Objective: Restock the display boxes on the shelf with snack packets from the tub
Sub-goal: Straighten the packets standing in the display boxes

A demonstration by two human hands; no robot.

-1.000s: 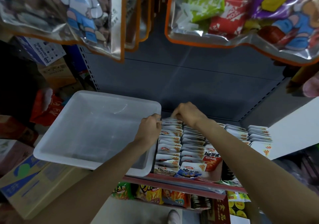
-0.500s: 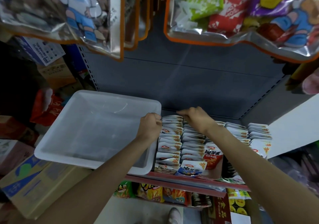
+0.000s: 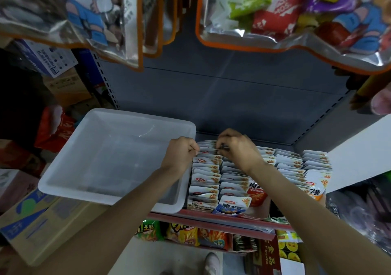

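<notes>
One white tub (image 3: 88,164), two hands, four rows of snack packets (image 3: 206,178).

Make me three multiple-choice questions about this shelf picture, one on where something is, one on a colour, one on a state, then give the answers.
1. Where does the white tub sit relative to the rows of snack packets?
A. To their left
B. To their right
C. On top of them

2. What colour edges the hanging clear bags above?
A. Green
B. Orange
C. Black

3. What is the state of the tub?
A. Piled high with packets
B. Covered by a lid
C. Looks emptied

Answers:
1. A, the tub stands beside the packet rows on their left.
2. B, an orange border runs round each bag.
3. C, its bare bottom shows, while the left hand and right hand work at the back of the rows.
</notes>
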